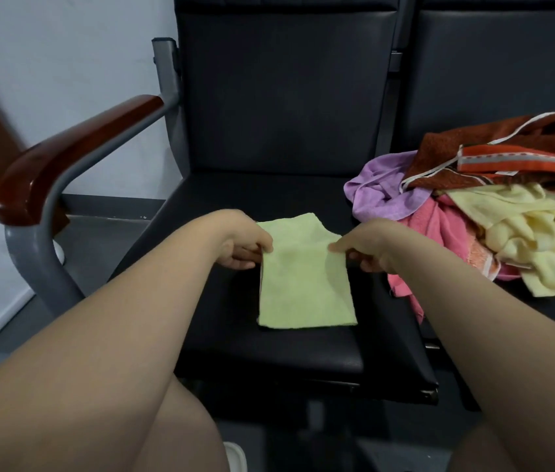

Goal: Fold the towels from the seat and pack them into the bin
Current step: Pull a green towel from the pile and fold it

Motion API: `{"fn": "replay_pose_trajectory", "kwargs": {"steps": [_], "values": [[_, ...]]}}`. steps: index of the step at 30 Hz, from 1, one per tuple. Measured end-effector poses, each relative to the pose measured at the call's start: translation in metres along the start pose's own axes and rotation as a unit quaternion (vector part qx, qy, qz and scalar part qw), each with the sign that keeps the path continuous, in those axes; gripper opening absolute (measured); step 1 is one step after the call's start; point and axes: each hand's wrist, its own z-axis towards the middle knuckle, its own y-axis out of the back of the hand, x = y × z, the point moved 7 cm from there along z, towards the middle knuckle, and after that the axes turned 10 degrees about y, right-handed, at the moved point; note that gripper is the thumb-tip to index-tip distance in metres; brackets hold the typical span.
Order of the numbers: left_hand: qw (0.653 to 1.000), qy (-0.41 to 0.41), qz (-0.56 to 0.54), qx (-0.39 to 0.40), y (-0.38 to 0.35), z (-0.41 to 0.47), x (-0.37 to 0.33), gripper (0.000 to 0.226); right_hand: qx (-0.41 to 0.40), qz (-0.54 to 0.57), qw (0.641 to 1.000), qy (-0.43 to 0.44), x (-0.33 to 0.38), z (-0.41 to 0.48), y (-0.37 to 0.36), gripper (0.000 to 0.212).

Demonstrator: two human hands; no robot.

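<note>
Both your hands pinch the light green towel at its far half: left hand on the left edge, right hand on the right edge, thumbs on top, fingers curled beneath. Towel lies as a narrow folded rectangle on the black seat, near end flat. Right of it, a loose pile: purple towel, brown-and-orange towel, pale yellow towel, pink towel. Wooden armrest stands at left.

Likely waiting area or office lobby. Black padded seat linked to second identical seat at right; grey metal frame with wood-capped armrest at left; plain white wall behind, left of seat.
</note>
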Motion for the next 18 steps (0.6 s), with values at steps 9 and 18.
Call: {"fn": "replay_pose_trajectory", "kwargs": {"steps": [9, 18], "values": [[0.957, -0.257, -0.08, -0.108, 0.038, -0.044, -0.044, 0.027, -0.119, 0.07, 0.966, 0.22, 0.056, -0.037, 0.053, 0.012], [0.929, -0.351, -0.093, -0.064, 0.043, -0.064, -0.061, 0.012, -0.128, 0.096, 0.932, 0.325, 0.08, -0.055, 0.074, 0.012]]}}
